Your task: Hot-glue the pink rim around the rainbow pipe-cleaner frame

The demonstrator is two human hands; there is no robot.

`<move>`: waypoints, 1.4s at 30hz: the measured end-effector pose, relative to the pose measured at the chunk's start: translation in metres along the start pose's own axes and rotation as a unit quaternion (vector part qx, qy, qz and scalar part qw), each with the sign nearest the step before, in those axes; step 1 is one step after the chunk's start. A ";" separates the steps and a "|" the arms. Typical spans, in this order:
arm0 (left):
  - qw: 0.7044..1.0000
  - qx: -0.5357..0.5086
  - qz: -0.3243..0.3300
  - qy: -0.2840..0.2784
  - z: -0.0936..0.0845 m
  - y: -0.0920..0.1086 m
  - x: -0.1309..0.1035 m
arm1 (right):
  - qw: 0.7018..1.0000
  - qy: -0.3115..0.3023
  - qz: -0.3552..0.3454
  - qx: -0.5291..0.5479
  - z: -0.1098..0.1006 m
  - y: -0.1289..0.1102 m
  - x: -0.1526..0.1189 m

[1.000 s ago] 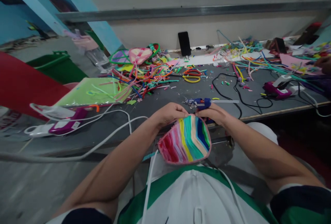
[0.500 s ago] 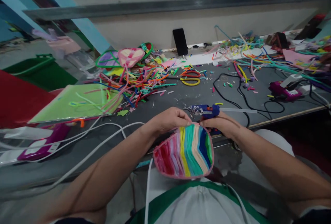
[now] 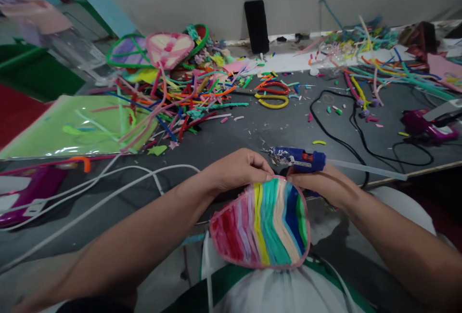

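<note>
A rounded striped piece [image 3: 265, 224] with a pink rim and rainbow-coloured strips hangs over the table's front edge. My left hand [image 3: 245, 168] pinches its upper rim between thumb and fingers. On the right, my right hand [image 3: 317, 178] holds a blue glue gun [image 3: 298, 158], nozzle pointing left and a clear glue stick out of its back, while its fingertips touch the piece's top rim. Part of the right hand is hidden behind the gun.
Colourful pipe cleaners [image 3: 180, 106] lie heaped at the back left, by scissors [image 3: 272, 101] and heart-shaped pieces [image 3: 169, 49]. A black phone [image 3: 257, 26] leans on the wall. White cables [image 3: 144, 168] and a black cord [image 3: 335, 135] cross the table [image 3: 231, 139].
The view has moved closer and tilted down, so the table items appear shifted outward and upward. Both hands keep their grip on the piece and the glue gun.
</note>
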State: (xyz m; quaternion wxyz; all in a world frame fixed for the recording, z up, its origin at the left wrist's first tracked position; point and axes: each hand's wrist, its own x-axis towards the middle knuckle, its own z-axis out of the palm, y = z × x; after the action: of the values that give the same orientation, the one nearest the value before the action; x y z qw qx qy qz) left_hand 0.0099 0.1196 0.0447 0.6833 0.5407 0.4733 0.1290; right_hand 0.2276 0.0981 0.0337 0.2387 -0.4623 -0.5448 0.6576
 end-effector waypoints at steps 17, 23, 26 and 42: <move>1.000 -0.006 0.008 0.011 0.001 -0.003 0.001 | 0.998 0.037 0.004 -0.042 0.004 -0.003 -0.001; 1.000 -0.010 0.004 0.008 0.001 -0.003 0.000 | 0.999 0.027 -0.017 -0.028 0.004 -0.004 -0.002; 1.000 -0.005 0.003 0.006 0.001 -0.001 -0.001 | 0.999 0.034 -0.006 -0.038 0.004 -0.003 -0.001; 1.000 -0.001 0.012 0.009 0.002 -0.002 -0.002 | 0.999 0.042 -0.007 -0.017 0.003 0.002 0.001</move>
State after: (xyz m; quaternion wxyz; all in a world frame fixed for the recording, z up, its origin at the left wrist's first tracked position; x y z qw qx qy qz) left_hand 0.0096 0.1165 0.0438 0.6780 0.5444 0.4727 0.1430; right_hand 0.2251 0.0964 0.0315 0.2583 -0.4899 -0.5489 0.6261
